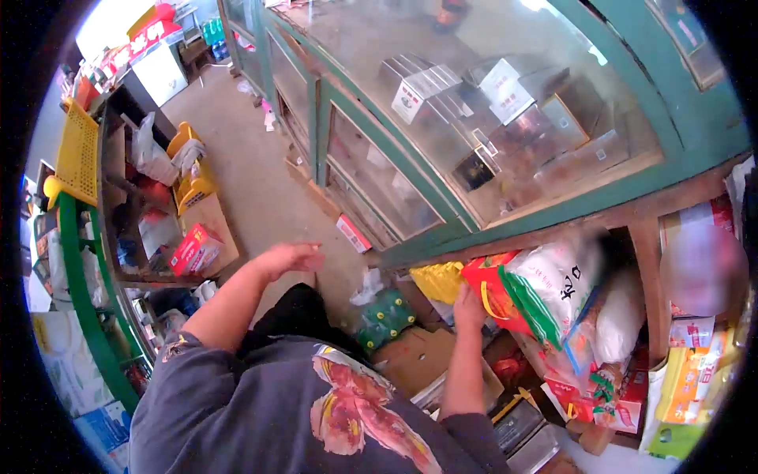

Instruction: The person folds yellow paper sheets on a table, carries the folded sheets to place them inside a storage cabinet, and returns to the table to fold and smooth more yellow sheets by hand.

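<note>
My left hand (296,258) is held out over the floor, away from the shelves, its fingers loosely stretched and holding nothing. On the other side, my right hand (469,306) reaches to the lower shelf under the glass cabinet. It is at the edge of a red and green gift bag (497,292) with a yellow handle, next to a yellow bag (439,280). Its fingers are partly hidden, so whether they grip either bag does not show. A white plastic package with dark characters (557,276) leans against the red and green bag.
A green-framed glass cabinet (545,209) holding boxes runs above the shelf. Green bottles in plastic wrap (385,320) and a cardboard box (418,359) stand on the floor below. Across the aisle are a shelf with a red box (197,249) and a yellow basket (193,186).
</note>
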Motion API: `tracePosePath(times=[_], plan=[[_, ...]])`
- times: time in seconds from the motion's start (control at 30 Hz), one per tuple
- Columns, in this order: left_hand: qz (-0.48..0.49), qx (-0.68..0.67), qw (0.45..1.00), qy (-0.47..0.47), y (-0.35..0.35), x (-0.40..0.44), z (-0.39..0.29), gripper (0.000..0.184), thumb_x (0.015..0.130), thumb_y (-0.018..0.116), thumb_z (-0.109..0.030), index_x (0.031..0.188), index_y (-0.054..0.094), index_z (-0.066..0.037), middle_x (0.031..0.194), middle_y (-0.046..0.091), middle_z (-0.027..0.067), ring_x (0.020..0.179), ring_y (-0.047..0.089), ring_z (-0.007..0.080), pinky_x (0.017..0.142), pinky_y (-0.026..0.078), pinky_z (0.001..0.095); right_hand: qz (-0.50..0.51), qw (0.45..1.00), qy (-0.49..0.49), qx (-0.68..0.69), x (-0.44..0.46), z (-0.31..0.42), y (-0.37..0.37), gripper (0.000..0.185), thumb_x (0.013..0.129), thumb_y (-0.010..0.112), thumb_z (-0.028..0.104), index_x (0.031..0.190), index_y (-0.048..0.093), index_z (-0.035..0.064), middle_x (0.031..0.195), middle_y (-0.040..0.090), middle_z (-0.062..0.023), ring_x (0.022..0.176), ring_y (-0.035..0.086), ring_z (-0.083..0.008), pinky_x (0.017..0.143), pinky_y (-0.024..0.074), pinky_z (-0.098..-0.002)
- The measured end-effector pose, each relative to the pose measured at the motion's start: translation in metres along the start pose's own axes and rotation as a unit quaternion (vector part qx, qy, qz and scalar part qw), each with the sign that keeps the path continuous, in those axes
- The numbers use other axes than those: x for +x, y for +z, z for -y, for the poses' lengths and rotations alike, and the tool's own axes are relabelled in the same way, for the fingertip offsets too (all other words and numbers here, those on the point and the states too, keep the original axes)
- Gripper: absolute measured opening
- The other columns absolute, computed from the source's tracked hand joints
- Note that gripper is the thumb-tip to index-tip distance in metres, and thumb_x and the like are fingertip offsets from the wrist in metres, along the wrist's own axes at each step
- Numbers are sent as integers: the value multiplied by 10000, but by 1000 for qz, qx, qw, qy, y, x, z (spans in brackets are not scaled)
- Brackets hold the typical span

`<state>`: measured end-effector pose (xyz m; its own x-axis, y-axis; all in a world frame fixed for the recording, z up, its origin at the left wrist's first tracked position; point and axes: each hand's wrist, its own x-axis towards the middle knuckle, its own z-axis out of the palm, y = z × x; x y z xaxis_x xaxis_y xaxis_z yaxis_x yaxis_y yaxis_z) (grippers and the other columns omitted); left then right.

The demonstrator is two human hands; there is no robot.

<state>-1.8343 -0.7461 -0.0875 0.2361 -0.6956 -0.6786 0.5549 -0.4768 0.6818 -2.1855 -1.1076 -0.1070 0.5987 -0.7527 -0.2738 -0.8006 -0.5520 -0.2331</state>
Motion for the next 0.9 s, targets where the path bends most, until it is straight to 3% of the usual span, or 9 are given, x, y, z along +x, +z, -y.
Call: tracePosePath(times=[0.07, 0.2, 0.27, 0.4, 0.47, 0.5, 0.57, 0.7, 0.9], plan=[[6, -8, 1000, 30, -12, -1, -7, 581, 1037, 575, -358, 1533, 459, -76, 1404, 642, 107, 1243, 634, 238, 1045, 471, 364, 31, 998, 59, 4, -1, 56, -35, 689, 1055, 397, 511, 1506, 421, -11, 1526, 438, -315, 1419, 407, -476, 1193, 313, -521], [6, 25, 1000, 17, -33, -6, -17, 564, 1019, 587, -335, 1505, 495, -63, 1373, 657, 104, 1253, 631, 223, 1062, 478, 373, 68, 993, 96, 1, 18, 81, -34, 853, 975, 495, 640, 1539, 394, 7, 1587, 386, -276, 1468, 364, -436, 1216, 286, -497], [-7, 62, 998, -2, -50, -12, -14, 576, 1012, 600, -334, 1507, 492, -61, 1392, 645, 108, 1256, 629, 229, 1062, 476, 372, 55, 989, 126, 57, 14, 110, -57, 1066, 862, 468, 841, 1457, 502, -43, 1448, 532, -324, 1359, 512, -459, 1158, 373, -479], [-31, 15, 999, -11, -86, -40, -12, 595, 1000, 618, -340, 1507, 491, -54, 1380, 652, 117, 1247, 634, 230, 1060, 474, 369, 69, 980, 110, 151, 34, 103, -35, 1109, 821, 556, 841, 1459, 490, -63, 1469, 536, -289, 1366, 522, -428, 1165, 369, -459], [-60, 10, 998, -1, -109, -48, -3, 616, 993, 628, -345, 1509, 481, -42, 1378, 648, 136, 1243, 636, 233, 1069, 471, 372, 186, 966, 163, 69, 44, 112, -38, 1132, 746, 696, 776, 1568, 387, 62, 1588, 424, -217, 1475, 393, -369, 1217, 314, -456], [-62, 8, 998, -3, -116, -51, 0, 616, 993, 628, -345, 1509, 481, -42, 1378, 648, 136, 1243, 636, 233, 1069, 471, 372, 189, 966, 162, 67, 53, 104, -25, 1132, 746, 696, 776, 1568, 387, 62, 1588, 424, -217, 1475, 393, -369, 1217, 314, -456], [-99, -23, 995, -24, -125, -58, 10, 630, 991, 631, -349, 1511, 472, -30, 1375, 647, 147, 1237, 639, 240, 1067, 475, 373, 74, 992, 93, 36, 54, 91, 1, 1156, 710, 721, 780, 1561, 399, 67, 1567, 452, -218, 1469, 410, -362, 1212, 334, -445], [-105, -21, 994, -23, -124, -62, 36, 621, 995, 627, -339, 1506, 474, -22, 1374, 647, 147, 1235, 640, 251, 1062, 482, 376, 112, 989, 87, 41, 60, 86, 9, 1151, 696, 743, 767, 1548, 415, 66, 1535, 488, -229, 1445, 445, -372, 1189, 372, -448], [-80, -29, 996, -3, -111, -110, 36, 602, 998, 642, -352, 1492, 500, -38, 1360, 657, 141, 1232, 644, 255, 1049, 494, 397, 163, 967, 192, 33, 53, 75, -8, 1038, 710, 772, 706, 1477, 482, 71, 1448, 563, -238, 1366, 525, -401, 1106, 451, -490]])
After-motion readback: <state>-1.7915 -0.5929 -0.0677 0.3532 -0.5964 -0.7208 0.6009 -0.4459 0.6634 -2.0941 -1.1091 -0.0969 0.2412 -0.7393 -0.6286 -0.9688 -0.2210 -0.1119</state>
